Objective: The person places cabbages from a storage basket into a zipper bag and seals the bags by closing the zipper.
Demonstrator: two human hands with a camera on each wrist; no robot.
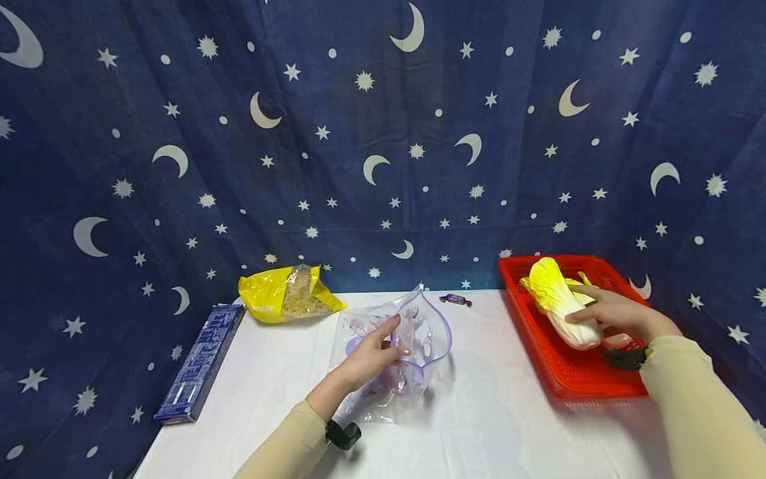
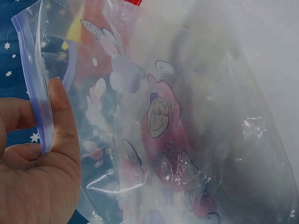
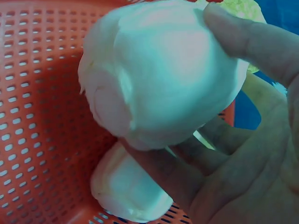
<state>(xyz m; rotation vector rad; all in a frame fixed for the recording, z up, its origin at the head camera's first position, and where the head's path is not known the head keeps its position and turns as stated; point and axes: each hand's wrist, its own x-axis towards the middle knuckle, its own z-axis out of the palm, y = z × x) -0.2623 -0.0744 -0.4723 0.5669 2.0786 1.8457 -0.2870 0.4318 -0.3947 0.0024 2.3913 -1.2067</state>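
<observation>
My right hand [image 1: 625, 316] grips a napa cabbage [image 1: 562, 303] with a white base and yellow leaves, holding it over the red basket [image 1: 526, 346]. In the right wrist view, thumb and fingers wrap round its white base. Below it in the basket lies a second cabbage [image 3: 131, 186], partly hidden by my fingers. My left hand [image 1: 366, 364] pinches the rim of a clear zip bag [image 1: 426, 336] with a purple zip and pink cartoon prints. The bag's mouth gapes toward the right; the left wrist view shows the rim between thumb and fingers.
A yellow noodle packet [image 1: 269, 299] lies at the back left of the white table [image 1: 479, 412]. A long blue box [image 1: 200, 362] lies along the left edge. Behind the bag is a purple wrapped candy [image 1: 456, 300]. A star-patterned curtain [image 1: 335, 159] encloses the table's back and sides.
</observation>
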